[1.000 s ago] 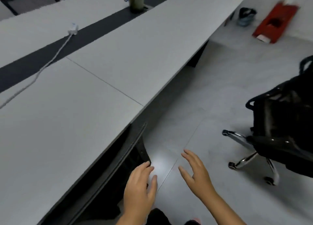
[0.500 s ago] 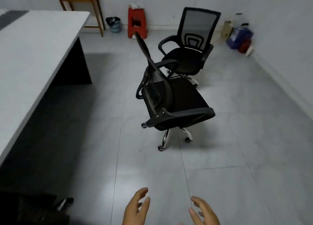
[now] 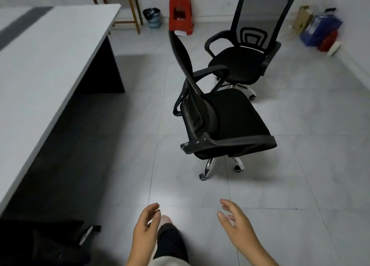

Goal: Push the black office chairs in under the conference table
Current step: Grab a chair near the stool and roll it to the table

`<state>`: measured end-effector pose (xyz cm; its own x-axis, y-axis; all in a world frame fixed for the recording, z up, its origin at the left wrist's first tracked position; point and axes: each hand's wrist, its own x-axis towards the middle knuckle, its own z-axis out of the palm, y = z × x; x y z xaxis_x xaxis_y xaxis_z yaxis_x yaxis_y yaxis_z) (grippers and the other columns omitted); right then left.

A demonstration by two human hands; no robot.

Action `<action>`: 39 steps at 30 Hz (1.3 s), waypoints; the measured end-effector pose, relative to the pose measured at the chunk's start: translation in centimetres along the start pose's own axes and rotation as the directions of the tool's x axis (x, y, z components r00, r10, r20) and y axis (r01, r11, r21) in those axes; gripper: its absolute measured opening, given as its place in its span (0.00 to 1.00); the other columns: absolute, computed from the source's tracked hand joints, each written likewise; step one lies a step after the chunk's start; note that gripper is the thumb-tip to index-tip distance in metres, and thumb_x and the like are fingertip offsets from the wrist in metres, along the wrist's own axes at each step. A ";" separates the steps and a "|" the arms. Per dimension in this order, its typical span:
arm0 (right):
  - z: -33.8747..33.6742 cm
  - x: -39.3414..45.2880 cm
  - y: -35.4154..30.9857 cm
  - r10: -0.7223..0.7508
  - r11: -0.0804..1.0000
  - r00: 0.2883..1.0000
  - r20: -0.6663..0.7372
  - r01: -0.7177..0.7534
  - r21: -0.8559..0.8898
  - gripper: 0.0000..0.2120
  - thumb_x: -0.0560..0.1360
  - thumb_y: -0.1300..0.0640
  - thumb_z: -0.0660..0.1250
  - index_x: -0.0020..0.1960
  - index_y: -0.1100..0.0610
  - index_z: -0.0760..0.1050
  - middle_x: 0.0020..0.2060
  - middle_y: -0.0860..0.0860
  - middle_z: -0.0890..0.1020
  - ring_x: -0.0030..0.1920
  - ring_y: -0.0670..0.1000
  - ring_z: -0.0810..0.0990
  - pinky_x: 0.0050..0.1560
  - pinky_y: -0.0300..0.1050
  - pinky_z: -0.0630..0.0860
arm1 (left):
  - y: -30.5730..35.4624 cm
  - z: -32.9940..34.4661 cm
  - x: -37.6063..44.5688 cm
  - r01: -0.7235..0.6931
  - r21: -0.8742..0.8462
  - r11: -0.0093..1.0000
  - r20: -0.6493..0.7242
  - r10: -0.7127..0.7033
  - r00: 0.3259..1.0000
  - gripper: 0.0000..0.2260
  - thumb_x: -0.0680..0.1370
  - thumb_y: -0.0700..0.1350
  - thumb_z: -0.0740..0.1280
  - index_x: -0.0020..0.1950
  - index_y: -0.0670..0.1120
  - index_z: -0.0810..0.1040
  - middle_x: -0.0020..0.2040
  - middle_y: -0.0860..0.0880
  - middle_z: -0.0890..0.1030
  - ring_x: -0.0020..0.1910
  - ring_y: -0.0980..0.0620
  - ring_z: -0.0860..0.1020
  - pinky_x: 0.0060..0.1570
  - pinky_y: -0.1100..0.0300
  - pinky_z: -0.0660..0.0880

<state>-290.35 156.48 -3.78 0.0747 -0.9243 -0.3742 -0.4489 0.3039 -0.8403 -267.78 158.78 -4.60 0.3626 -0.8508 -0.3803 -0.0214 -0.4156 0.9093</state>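
the desk (image 3: pixel 46 65) runs along the left, its long edge bordering a wide strip of open tiled floor (image 3: pixel 300 165). the near black chair (image 3: pixel 218 113) stands out on that floor, well apart from the desk edge, its backrest toward the desk. the second black chair (image 3: pixel 248 51) sits just behind it, nearer the far wall. another chair's base (image 3: pixel 88 233) shows under the desk at lower left. a small bin (image 3: pixel 152 17) by the wall holds a dark liner. the left hand (image 3: pixel 145 231) and right hand (image 3: pixel 237 225) hover low, each grip spread and holding nothing.
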 end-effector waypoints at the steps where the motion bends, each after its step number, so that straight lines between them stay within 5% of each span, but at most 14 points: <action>1: 0.6 1.1 -0.3 0.012 1.000 1.000 0.020 -0.012 -0.008 0.15 0.76 0.61 0.63 0.62 0.56 0.69 0.56 0.47 0.72 0.57 0.44 0.72 0.58 0.35 0.64 | -0.1 -0.9 1.2 0.008 0.001 1.000 -0.021 -0.008 1.000 0.13 0.76 0.32 0.62 0.45 0.51 0.76 0.49 0.48 0.79 0.50 0.48 0.76 0.55 0.54 0.69; 8: 6.4 10.0 -6.0 0.106 0.994 0.992 0.062 -0.104 -0.047 0.14 0.75 0.62 0.64 0.60 0.59 0.71 0.56 0.53 0.74 0.55 0.49 0.72 0.57 0.40 0.67 | 1.9 -9.5 11.0 0.026 -0.009 1.000 -0.152 -0.027 0.988 0.10 0.75 0.29 0.63 0.48 0.44 0.76 0.49 0.41 0.78 0.48 0.45 0.74 0.53 0.53 0.70; 11: 9.0 15.1 -10.7 0.057 0.997 0.995 0.082 -0.052 -0.053 0.15 0.76 0.60 0.63 0.62 0.57 0.70 0.56 0.51 0.73 0.56 0.47 0.72 0.57 0.39 0.66 | 4.7 -12.6 16.0 -0.022 0.018 1.000 -0.180 0.025 0.983 0.09 0.75 0.30 0.62 0.49 0.43 0.75 0.49 0.43 0.78 0.47 0.47 0.74 0.47 0.65 0.72; 15: 11.6 22.1 -16.6 0.006 1.000 0.994 0.105 -0.006 -0.003 0.15 0.76 0.60 0.63 0.61 0.51 0.68 0.55 0.48 0.72 0.57 0.46 0.71 0.59 0.40 0.66 | 8.4 -14.7 23.1 -0.079 0.042 0.996 -0.144 0.084 0.986 0.09 0.76 0.32 0.62 0.51 0.44 0.74 0.48 0.47 0.78 0.47 0.53 0.75 0.41 0.83 0.70; 21: 13.0 31.1 -19.2 0.110 0.990 0.994 0.017 -0.111 0.088 0.17 0.74 0.65 0.64 0.62 0.57 0.69 0.56 0.50 0.74 0.56 0.48 0.72 0.59 0.43 0.66 | 10.2 -16.0 33.3 -0.014 0.030 0.999 -0.092 0.017 0.996 0.12 0.74 0.27 0.62 0.52 0.41 0.74 0.49 0.42 0.78 0.39 0.72 0.78 0.39 0.83 0.70; 25: 13.2 37.9 -21.7 0.143 0.983 0.989 -0.045 -0.136 0.121 0.18 0.73 0.66 0.65 0.63 0.62 0.69 0.57 0.53 0.74 0.55 0.51 0.73 0.59 0.45 0.67 | 13.0 -16.1 40.6 0.007 0.001 1.000 -0.080 -0.006 0.997 0.12 0.74 0.28 0.62 0.53 0.42 0.74 0.53 0.39 0.78 0.48 0.50 0.77 0.45 0.74 0.73; 27: 13.4 41.3 -24.4 0.096 0.988 0.993 -0.071 -0.086 0.129 0.17 0.74 0.66 0.64 0.62 0.60 0.69 0.56 0.53 0.75 0.55 0.50 0.73 0.57 0.44 0.67 | 15.9 -15.6 44.5 -0.039 0.005 0.999 -0.009 0.039 0.999 0.13 0.75 0.30 0.63 0.51 0.46 0.74 0.52 0.44 0.79 0.50 0.49 0.76 0.50 0.67 0.72; 30: 13.5 45.3 -28.3 0.062 0.983 0.990 -0.126 -0.039 0.179 0.16 0.75 0.64 0.64 0.61 0.56 0.69 0.55 0.50 0.73 0.56 0.48 0.72 0.56 0.41 0.66 | 20.5 -14.1 50.1 -0.117 0.047 0.992 0.164 0.108 0.981 0.16 0.76 0.33 0.63 0.49 0.55 0.73 0.51 0.55 0.77 0.52 0.58 0.75 0.46 0.70 0.70; 33: 13.3 46.5 -29.7 0.079 0.976 0.971 -0.227 -0.029 0.215 0.15 0.74 0.65 0.64 0.57 0.50 0.68 0.55 0.50 0.74 0.56 0.48 0.73 0.57 0.42 0.68 | 23.7 -11.7 54.8 -0.176 0.062 0.982 0.325 0.147 0.934 0.16 0.76 0.32 0.62 0.49 0.55 0.73 0.52 0.55 0.77 0.53 0.56 0.76 0.50 0.67 0.68; 36: 13.4 45.5 -29.5 0.229 0.937 0.904 -0.362 -0.103 0.335 0.16 0.74 0.66 0.64 0.60 0.57 0.70 0.57 0.52 0.74 0.55 0.48 0.73 0.56 0.42 0.67 | 25.3 -8.6 58.2 -0.219 0.116 0.969 0.523 0.127 0.843 0.16 0.75 0.30 0.62 0.49 0.53 0.73 0.50 0.53 0.77 0.53 0.49 0.76 0.49 0.71 0.71; 39: 13.2 43.2 -29.6 0.403 0.883 0.773 -0.490 -0.187 0.431 0.19 0.75 0.65 0.64 0.65 0.60 0.68 0.58 0.52 0.73 0.58 0.48 0.71 0.58 0.43 0.67 | 26.7 -5.4 60.1 -0.284 0.176 0.942 0.730 0.069 0.680 0.16 0.75 0.30 0.62 0.48 0.53 0.72 0.51 0.48 0.77 0.52 0.47 0.75 0.41 0.80 0.70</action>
<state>-262.08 110.65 -0.24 -0.5595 -0.7051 -0.4357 -0.0266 0.5407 -0.8408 -241.50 98.30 -2.29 -0.4348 -0.8420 -0.3194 -0.2874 -0.2064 0.9353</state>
